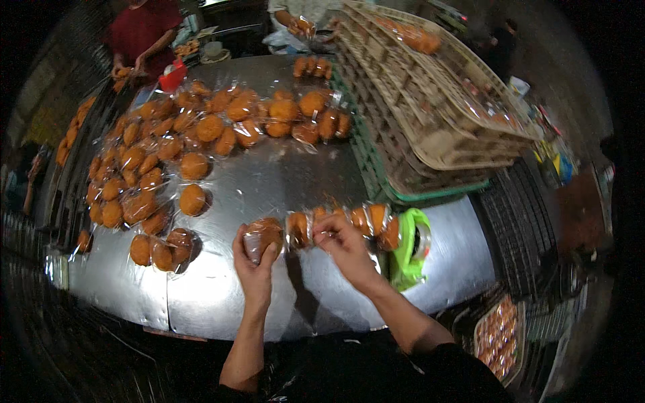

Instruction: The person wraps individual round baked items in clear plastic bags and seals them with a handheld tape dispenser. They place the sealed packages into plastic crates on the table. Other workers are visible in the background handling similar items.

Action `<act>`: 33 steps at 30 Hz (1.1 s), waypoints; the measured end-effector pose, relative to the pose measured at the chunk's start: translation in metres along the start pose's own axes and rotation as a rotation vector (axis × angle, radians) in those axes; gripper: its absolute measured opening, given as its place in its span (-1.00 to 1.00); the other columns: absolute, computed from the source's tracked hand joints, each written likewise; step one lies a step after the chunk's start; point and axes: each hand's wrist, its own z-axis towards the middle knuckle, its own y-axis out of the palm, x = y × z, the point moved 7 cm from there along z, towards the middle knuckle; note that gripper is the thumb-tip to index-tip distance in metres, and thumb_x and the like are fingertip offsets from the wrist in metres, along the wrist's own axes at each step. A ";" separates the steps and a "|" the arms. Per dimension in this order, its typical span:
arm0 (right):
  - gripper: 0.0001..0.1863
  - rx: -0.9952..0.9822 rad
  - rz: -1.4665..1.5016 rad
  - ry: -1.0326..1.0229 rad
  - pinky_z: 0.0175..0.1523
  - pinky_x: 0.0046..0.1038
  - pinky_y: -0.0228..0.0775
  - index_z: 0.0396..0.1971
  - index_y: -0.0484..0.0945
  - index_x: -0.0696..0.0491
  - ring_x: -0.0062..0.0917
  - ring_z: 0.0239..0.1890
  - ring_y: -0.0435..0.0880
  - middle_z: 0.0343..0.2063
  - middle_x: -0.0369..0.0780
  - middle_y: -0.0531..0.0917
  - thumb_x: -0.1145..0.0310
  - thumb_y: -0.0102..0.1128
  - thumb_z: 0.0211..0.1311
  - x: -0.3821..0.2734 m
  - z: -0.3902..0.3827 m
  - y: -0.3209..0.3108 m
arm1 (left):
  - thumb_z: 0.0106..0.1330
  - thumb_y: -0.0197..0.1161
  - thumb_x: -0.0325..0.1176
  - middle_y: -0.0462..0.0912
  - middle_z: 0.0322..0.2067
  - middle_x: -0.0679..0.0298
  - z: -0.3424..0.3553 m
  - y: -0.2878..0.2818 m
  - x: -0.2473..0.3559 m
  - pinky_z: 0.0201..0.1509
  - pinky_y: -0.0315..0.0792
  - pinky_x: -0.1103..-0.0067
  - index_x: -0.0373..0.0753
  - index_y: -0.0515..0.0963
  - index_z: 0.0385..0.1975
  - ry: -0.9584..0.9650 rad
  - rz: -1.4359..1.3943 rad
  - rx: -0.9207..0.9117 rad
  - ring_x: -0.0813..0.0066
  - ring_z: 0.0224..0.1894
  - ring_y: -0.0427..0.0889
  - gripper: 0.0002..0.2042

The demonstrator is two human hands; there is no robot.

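I see my left hand gripping a clear plastic bag of a round orange bun, while my right hand touches a row of bagged buns just beside it. More clear-wrapped buns lie across the steel table; a further batch sits at its far edge.

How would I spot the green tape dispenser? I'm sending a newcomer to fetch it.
Start at the steel table, then go to its right side below the stacked crates. The dispenser stands at the end of a row of wrapped buns, the only bright green thing among orange ones.
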 end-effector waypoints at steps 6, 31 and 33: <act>-0.75 0.041 -0.328 -0.017 0.11 -0.36 0.35 -0.23 0.58 0.15 -0.36 0.03 0.53 0.02 -0.09 0.51 0.25 0.14 0.32 0.003 0.089 -0.031 | 0.31 0.26 -0.19 0.31 0.21 -0.07 0.041 -0.010 -0.058 0.31 0.26 0.44 -0.48 0.30 0.19 -0.262 0.190 0.007 0.20 0.30 0.28 -0.42; -0.35 0.274 -0.012 -0.072 0.17 -0.40 0.34 0.21 0.17 0.22 -0.39 0.09 0.48 0.03 -0.07 0.45 0.41 0.29 0.19 -0.055 -0.019 -0.043 | 0.42 0.09 -0.21 0.55 0.00 0.17 0.032 0.091 0.009 0.16 0.36 0.55 -0.41 0.36 0.14 -0.072 -0.219 -0.508 0.44 0.06 0.51 -0.56; -0.38 0.248 -0.188 -0.149 0.16 -0.40 0.35 0.18 0.20 0.22 -0.39 0.08 0.49 0.01 -0.07 0.47 0.39 0.29 0.20 -0.060 -0.042 -0.041 | 0.48 -0.08 -0.04 0.52 0.04 0.14 0.022 0.093 0.005 0.15 0.37 0.54 -0.40 0.36 0.12 -0.085 -0.196 -0.321 0.42 0.07 0.51 -0.50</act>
